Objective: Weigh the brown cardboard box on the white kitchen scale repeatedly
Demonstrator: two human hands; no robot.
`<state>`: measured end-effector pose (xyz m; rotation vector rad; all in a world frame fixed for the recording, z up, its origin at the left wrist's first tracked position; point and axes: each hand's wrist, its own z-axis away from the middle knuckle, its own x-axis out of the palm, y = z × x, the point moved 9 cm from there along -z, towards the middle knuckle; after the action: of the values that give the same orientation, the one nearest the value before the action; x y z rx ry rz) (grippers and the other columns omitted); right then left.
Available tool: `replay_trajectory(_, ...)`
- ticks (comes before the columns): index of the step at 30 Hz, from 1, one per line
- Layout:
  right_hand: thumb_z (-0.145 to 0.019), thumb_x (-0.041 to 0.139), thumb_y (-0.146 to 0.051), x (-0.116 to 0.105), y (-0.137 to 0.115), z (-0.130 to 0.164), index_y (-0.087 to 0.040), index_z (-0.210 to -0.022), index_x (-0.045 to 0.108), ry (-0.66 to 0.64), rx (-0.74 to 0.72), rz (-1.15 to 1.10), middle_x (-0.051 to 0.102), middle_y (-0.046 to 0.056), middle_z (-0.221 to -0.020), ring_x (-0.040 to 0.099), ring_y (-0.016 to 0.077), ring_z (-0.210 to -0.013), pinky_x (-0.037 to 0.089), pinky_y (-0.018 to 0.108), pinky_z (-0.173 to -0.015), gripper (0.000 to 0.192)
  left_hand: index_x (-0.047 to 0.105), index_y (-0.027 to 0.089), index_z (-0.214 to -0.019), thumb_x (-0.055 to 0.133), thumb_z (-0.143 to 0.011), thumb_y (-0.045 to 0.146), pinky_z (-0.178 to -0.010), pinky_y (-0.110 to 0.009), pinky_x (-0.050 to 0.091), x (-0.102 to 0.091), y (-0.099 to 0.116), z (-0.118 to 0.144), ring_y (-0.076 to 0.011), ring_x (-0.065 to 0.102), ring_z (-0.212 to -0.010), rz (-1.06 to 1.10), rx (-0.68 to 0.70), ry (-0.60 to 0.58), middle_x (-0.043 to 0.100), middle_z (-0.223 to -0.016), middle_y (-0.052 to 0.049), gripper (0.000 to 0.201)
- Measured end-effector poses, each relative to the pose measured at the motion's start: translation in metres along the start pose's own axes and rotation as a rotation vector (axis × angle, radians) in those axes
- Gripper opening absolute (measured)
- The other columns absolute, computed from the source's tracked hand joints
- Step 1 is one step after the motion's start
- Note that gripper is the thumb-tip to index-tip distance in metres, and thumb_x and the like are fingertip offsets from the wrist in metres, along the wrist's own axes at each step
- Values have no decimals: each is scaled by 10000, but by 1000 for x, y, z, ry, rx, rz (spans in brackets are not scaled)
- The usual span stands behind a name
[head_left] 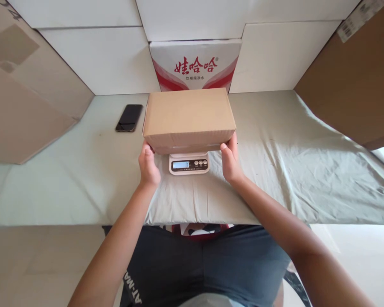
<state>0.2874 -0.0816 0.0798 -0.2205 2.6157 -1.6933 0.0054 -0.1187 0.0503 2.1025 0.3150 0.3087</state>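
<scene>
A closed brown cardboard box [188, 117] is held over a small white digital scale [188, 164] in the middle of the table. My left hand [148, 166] grips the box's near left corner. My right hand [230, 160] grips its near right corner. The scale's display reads 0, and most of its platform is hidden under the box. I cannot tell whether the box rests on the platform.
A black phone [129, 117] lies on the table left of the box. A grey cloth [291, 170] covers the table's middle and right. A white carton with red print [195, 64] stands behind the box. Large cardboard sheets lean at the left [25, 98] and right [352, 81].
</scene>
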Motion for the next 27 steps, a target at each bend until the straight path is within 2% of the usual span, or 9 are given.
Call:
replay_trajectory(11, -950, 615, -797, -5, 19, -1, -393, -1609, 514, 29, 34, -38, 599, 56, -1725, 515, 344, -1646, 470, 574, -1408, 780, 774, 279, -1457, 482, -1087, 819, -1262, -433, 517, 1, -4, -1, -325, 708, -1450, -8, -42, -8, 796, -1416, -135, 717)
replay_trajectory(27, -952, 622, -764, -8, 26, -2, -402, -1653, 486, 65, 35, -30, 537, 49, -1788, 464, 354, -1693, 416, 590, -1431, 801, 787, 234, -1446, 518, -1030, 884, -1250, -455, 558, 2, -7, -1, -354, 705, -1485, 26, -104, 53, 802, -1441, -167, 817)
